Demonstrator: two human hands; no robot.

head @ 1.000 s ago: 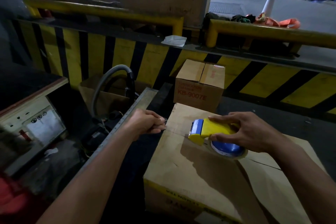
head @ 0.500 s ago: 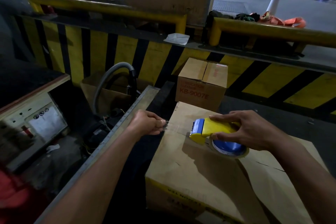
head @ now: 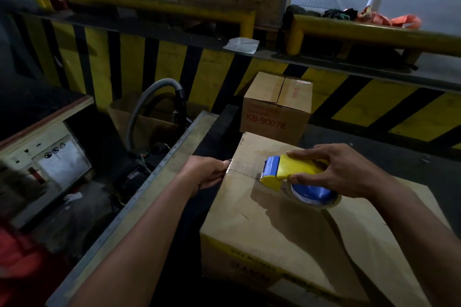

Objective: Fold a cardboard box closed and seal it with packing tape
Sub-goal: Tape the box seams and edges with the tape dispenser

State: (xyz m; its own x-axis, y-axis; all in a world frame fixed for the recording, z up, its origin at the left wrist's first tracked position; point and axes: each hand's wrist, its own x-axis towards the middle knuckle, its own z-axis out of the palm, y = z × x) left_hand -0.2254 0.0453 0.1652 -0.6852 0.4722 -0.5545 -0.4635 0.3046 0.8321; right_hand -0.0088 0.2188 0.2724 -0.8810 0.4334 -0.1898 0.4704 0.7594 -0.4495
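A large brown cardboard box (head: pixel 262 222) lies in front of me with its top flaps folded down, the seam running left to right. My right hand (head: pixel 341 169) grips a yellow and blue tape dispenser (head: pixel 289 171) with a roll of clear tape (head: pixel 314 194), pressed on the seam near the box's left end. A strip of clear tape (head: pixel 245 166) stretches from the dispenser to the left edge. My left hand (head: pixel 207 172) presses the tape end against the box's left side at the seam.
A smaller closed carton (head: pixel 277 107) marked KB-9007E stands just behind the box. A metal rail (head: pixel 154 182) runs along the left, with a grey hose (head: pixel 149 97) and an open carton beyond. A yellow-black striped barrier (head: pixel 174 62) and yellow guardrails (head: pixel 374 32) close the back.
The dispenser has slid slightly right along the seam, leaving a short strip of tape behind it. My left hand stays at the box's left edge on the tape end.
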